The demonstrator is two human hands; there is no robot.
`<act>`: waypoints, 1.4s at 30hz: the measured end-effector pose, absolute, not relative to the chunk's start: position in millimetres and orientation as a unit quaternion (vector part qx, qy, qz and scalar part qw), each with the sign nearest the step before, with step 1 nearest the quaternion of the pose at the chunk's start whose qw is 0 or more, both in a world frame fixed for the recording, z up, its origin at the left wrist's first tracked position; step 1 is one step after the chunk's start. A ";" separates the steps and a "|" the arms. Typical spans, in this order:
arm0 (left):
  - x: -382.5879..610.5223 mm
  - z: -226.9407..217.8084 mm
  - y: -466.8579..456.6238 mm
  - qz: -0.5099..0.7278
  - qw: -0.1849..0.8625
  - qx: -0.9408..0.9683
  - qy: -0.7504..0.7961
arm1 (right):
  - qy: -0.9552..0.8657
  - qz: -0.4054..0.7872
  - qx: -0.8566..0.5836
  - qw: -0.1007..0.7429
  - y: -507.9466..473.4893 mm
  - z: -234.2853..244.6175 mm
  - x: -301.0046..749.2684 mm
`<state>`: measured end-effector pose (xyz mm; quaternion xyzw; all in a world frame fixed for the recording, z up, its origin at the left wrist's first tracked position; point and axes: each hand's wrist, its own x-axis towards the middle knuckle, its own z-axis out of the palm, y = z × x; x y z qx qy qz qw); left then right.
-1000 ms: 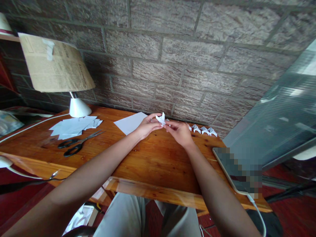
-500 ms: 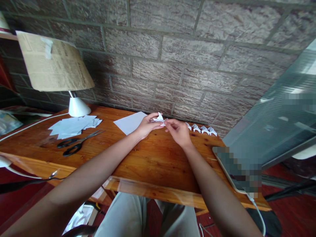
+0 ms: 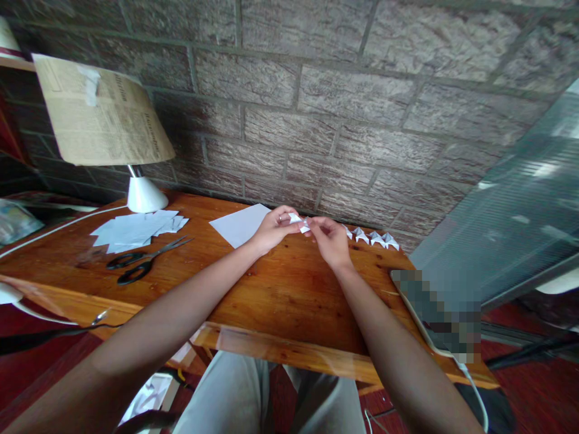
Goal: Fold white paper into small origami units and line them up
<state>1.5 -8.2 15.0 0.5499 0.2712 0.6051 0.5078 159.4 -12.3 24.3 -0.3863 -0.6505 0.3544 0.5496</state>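
Observation:
Between my two hands is a small folded white paper piece (image 3: 304, 228), held above the back middle of the wooden table. My left hand (image 3: 274, 229) pinches its left side, with thumb and fingers closed on it. At its right edge, the fingers of my right hand (image 3: 330, 240) are pressed together on the paper. Parts of the piece are hidden behind my fingers. A flat white sheet (image 3: 239, 224) lies just left of my left hand. Several folded paper pieces (image 3: 376, 239) stand in a row to the right of my right hand.
Black-handled scissors (image 3: 147, 260) lie at the left, in front of a stack of cut paper (image 3: 136, 230). Behind them stands a lamp (image 3: 145, 195) with a newspaper shade. A tablet (image 3: 429, 313) with a cable rests at the table's right edge. A brick wall (image 3: 316, 120) rises behind.
The pointed flap that stuck up from the folded paper is lowered, and the piece looks more compact. Both hands stay in nearly the same place, still on it.

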 end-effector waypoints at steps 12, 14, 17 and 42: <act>2.7 15.6 -10.3 0.604 0.511 0.543 0.282 | -0.648 0.335 -0.391 0.560 -10.9 20.6 158.3; 2.8 15.4 -10.8 0.601 0.524 0.535 0.281 | -0.658 0.322 -0.391 0.557 -10.8 20.1 159.3; 2.9 14.9 -10.3 0.600 0.532 0.526 0.284 | -0.661 0.316 -0.394 0.555 -10.9 20.6 159.9; 0.5 14.8 -6.0 0.614 0.569 0.471 0.278 | -0.647 0.429 -0.378 0.505 -6.3 24.4 165.7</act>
